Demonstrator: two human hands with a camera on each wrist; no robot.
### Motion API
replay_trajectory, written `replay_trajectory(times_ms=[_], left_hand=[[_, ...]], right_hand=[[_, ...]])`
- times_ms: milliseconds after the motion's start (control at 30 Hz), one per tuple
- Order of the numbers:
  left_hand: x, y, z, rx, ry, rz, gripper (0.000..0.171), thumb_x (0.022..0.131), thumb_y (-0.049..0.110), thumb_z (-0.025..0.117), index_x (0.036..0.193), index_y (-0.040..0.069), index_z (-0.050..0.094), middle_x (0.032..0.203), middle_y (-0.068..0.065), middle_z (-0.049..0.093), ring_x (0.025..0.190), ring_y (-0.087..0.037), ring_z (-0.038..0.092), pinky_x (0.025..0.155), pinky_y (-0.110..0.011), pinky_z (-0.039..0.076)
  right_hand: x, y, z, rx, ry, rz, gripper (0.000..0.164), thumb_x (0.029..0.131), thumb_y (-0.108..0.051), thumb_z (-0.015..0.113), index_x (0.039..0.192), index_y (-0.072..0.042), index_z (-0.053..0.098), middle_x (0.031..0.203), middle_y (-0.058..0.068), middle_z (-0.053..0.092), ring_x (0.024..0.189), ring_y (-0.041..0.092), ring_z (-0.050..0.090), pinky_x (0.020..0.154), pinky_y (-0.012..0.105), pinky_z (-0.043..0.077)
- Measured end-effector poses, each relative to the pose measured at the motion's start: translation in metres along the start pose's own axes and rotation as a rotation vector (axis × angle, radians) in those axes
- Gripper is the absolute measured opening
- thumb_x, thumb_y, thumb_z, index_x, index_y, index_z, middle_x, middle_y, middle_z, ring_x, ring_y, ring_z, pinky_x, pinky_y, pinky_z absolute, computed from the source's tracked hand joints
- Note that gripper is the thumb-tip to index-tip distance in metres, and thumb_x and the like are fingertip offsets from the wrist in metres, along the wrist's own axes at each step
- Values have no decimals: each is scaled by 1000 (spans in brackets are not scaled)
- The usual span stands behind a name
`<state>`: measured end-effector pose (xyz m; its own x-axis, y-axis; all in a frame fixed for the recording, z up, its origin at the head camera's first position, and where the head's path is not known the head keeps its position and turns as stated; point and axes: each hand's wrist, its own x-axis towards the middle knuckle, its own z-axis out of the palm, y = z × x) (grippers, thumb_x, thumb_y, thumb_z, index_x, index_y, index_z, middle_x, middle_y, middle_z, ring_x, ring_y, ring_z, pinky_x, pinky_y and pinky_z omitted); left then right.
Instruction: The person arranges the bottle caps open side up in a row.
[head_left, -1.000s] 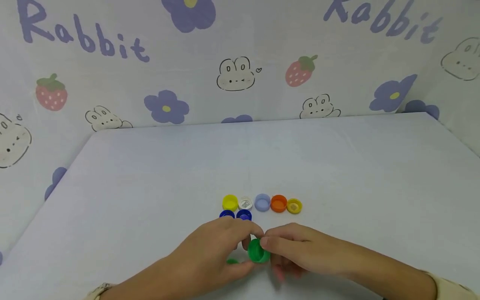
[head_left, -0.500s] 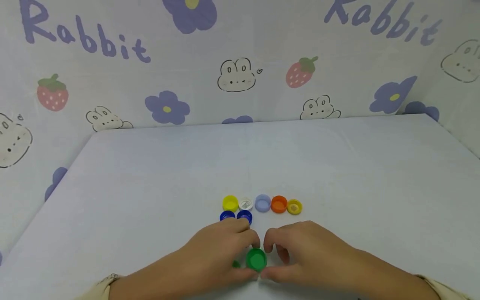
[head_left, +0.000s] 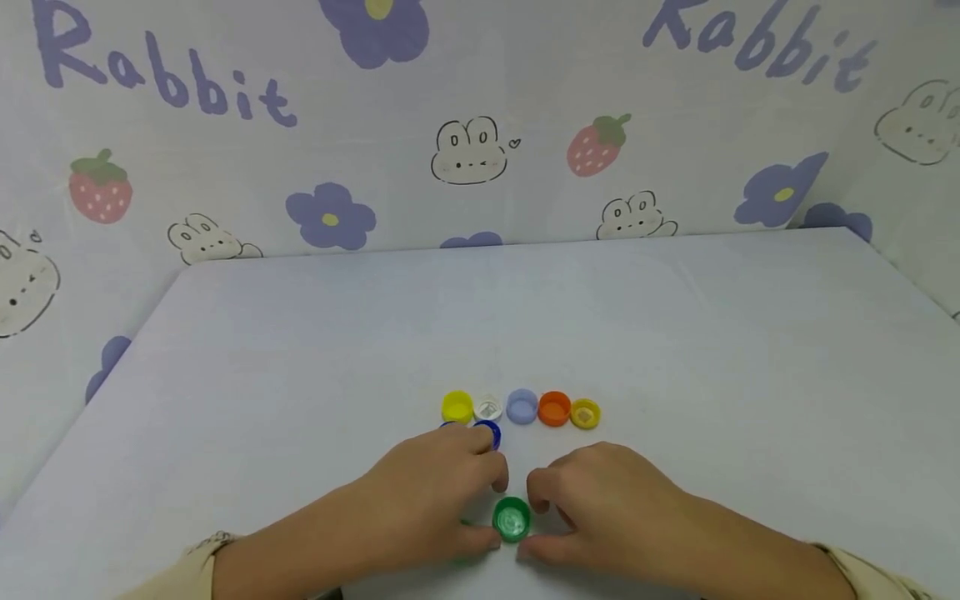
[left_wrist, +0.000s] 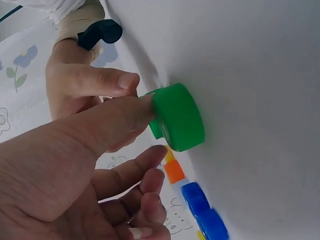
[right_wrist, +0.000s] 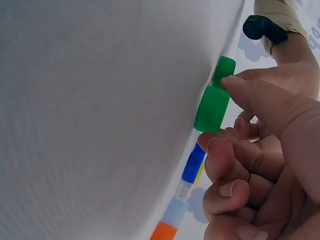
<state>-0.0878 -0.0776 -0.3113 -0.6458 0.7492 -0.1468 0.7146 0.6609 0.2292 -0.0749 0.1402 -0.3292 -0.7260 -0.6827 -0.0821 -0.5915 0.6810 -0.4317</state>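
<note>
A green bottle cap (head_left: 512, 519) lies hollow side up on the table between both hands. My left hand (head_left: 427, 492) is at its left, fingers bent and apart from it. The left thumb overlaps a second green cap (left_wrist: 179, 117), mostly hidden in the head view but plain in the left wrist view. On the other side my right hand (head_left: 615, 508) arches beside the first cap, thumb and index fingertips close to its edge without gripping. In the right wrist view, that nearer green cap (right_wrist: 212, 109) sits just beyond the right fingertips.
Ahead of the hands runs a row of caps: yellow (head_left: 457, 407), white (head_left: 489, 408), pale blue (head_left: 522, 407), orange (head_left: 554, 408) and darker yellow (head_left: 586, 414). Dark blue caps (head_left: 491, 432) are partly covered by the left fingers. A patterned cloth (head_left: 405, 150) hangs behind the table.
A second ago the right hand held the green cap tilted, up against the left hand. It now lies flat on the table, let go, and the fingers have drawn slightly apart from it.
</note>
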Motion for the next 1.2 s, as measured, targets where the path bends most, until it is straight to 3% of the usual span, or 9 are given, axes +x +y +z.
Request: replay_trajectory(times_ms=[133,300,533,800,1033,1200], left_hand=[[3,1,0,3,18,22,22,85,36,84,99,21,75,86,12,50,79,-7,46,71,-19,46],[9,2,1,60,87,33,22,85,34,85,96,17,75,82,10,51,75,-8,47,68,-19,45],[16,3,2,140,161,15,21,88,30,82,82,15,69,76,8,47,70,-10,43,61,-19,40],[23,3,-3,178,158,-44,24,91,34,79,84,13,70,77,6,47,71,-12,44,59,-19,42],[27,0,-3,207,166,-81,26,94,37,76,87,12,71,79,5,50,71,-12,45,59,-21,45],[27,-1,-3,216,171,-88,26,94,37,75,91,12,72,80,6,50,71,-12,45,59,-21,45]], right_hand=[[0,0,1,-39,55,-23,24,87,-42,81,79,-24,66,56,-20,42,52,-1,40,50,23,34],[0,3,1,-116,161,-39,23,87,-34,82,76,-22,66,57,-22,41,51,-3,38,51,22,34],[3,8,-3,-135,208,-19,22,88,-26,83,75,-21,65,54,-18,40,49,-1,38,47,21,33],[8,15,-8,-162,266,-13,23,85,-19,83,73,-20,64,59,-17,46,55,1,42,50,21,37],[12,20,-10,-179,306,-33,32,86,-11,77,64,-21,56,54,-14,35,49,2,32,46,21,26],[15,20,-10,-169,303,-37,33,86,-8,75,64,-21,56,54,-13,36,48,2,31,46,21,27]])
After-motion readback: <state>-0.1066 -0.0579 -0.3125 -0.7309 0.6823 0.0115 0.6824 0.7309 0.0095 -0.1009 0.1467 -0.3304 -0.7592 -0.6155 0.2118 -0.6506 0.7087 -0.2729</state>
